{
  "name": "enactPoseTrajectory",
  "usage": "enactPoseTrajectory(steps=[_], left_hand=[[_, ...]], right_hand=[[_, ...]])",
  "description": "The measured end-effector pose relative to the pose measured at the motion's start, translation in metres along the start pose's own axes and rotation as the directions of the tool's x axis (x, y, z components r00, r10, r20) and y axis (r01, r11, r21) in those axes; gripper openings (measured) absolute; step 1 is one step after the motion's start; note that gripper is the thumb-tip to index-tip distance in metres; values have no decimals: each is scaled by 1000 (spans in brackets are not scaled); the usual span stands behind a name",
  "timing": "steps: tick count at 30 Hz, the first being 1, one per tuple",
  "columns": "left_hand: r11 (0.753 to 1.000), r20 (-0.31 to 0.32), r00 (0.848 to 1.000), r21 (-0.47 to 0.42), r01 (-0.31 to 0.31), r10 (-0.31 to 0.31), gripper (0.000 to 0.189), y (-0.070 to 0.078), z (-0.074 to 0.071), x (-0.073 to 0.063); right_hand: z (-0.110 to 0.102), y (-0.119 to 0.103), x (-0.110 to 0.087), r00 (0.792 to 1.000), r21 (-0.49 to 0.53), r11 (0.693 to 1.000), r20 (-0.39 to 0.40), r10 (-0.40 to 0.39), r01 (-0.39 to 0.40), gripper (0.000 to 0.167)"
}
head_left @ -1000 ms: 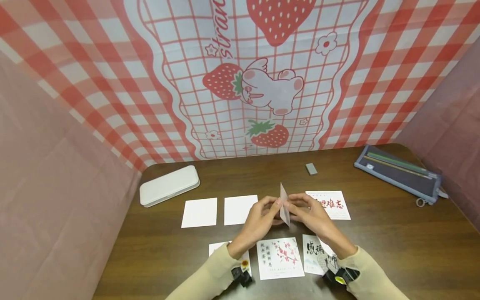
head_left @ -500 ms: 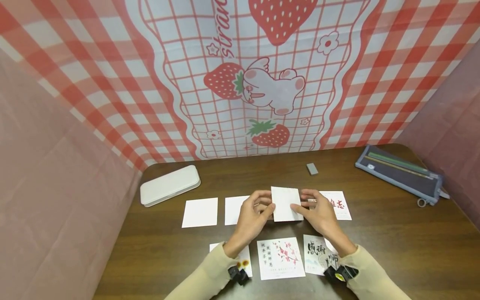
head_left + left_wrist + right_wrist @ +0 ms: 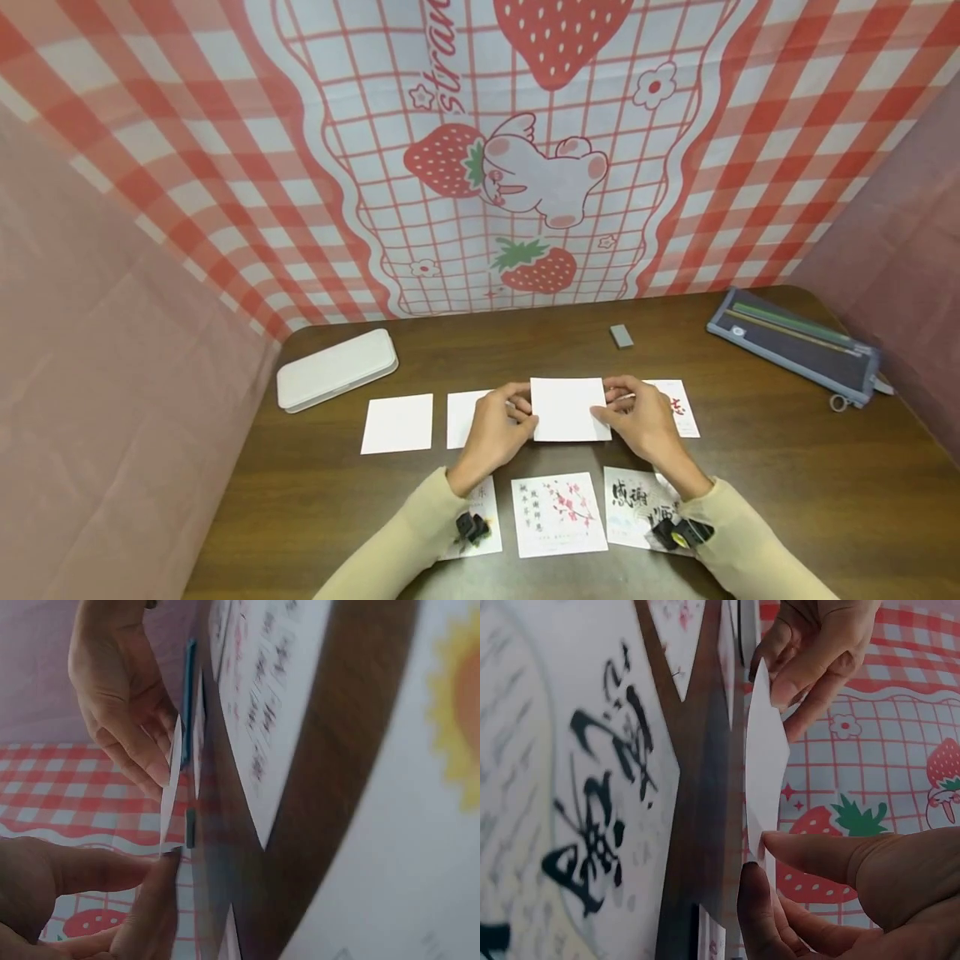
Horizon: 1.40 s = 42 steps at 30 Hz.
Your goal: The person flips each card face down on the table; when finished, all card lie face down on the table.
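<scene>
A blank white card (image 3: 570,410) is held above the table between both hands, its white face toward the head camera. My left hand (image 3: 497,427) pinches its left edge between thumb and fingers; the left wrist view shows that card (image 3: 172,787) nearly edge-on. At the opposite edge, my right hand (image 3: 643,421) pinches with the thumb on the front and fingers behind. Nearest to me lie a sunflower card (image 3: 486,521) partly under the left sleeve, a pink blossom card (image 3: 558,515) and a black calligraphy card (image 3: 630,504). A red-lettered card (image 3: 681,410) is partly hidden behind the right hand.
Two more blank white cards, a left one (image 3: 397,424) and a middle one (image 3: 461,421), lie left of the hands. Farther back are a white case (image 3: 337,371), a grey eraser (image 3: 621,337) and a mesh pencil pouch (image 3: 795,346). A strawberry-print cloth (image 3: 540,167) hangs behind the table.
The card was edge-on to the head camera a second ago. It has been turned so its blank face shows fully, and the hands have moved apart to its two side edges.
</scene>
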<state>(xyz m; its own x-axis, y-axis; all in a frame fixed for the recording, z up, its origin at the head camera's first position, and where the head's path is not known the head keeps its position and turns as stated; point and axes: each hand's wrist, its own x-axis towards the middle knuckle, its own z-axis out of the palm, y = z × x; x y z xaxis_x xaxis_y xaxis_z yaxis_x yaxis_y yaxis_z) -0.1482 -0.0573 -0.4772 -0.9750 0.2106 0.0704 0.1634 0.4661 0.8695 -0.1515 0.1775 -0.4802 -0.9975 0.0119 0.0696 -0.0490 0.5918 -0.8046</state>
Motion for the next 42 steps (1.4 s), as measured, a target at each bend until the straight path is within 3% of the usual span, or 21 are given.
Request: enactPoseTrajectory(steps=[11,20,33,42], left_hand=[[996,57,997,66,52,-56,48,-7,1,7],[997,70,997,69,27,-32,37,-10,3,9],[998,109,992,1,63,-63,39,-8,2,9],[996,108,993,75,48,-56,43,-6,0,8]], right_hand=[[3,3,10,999,-20,1000,48,8,-7,40],[3,7,16,995,-66,997,94,32,-26,42],[1,4,15,992,-105,994,116,43,-31,44],[-3,4,11,994,-117,993,105,19,-6,45]])
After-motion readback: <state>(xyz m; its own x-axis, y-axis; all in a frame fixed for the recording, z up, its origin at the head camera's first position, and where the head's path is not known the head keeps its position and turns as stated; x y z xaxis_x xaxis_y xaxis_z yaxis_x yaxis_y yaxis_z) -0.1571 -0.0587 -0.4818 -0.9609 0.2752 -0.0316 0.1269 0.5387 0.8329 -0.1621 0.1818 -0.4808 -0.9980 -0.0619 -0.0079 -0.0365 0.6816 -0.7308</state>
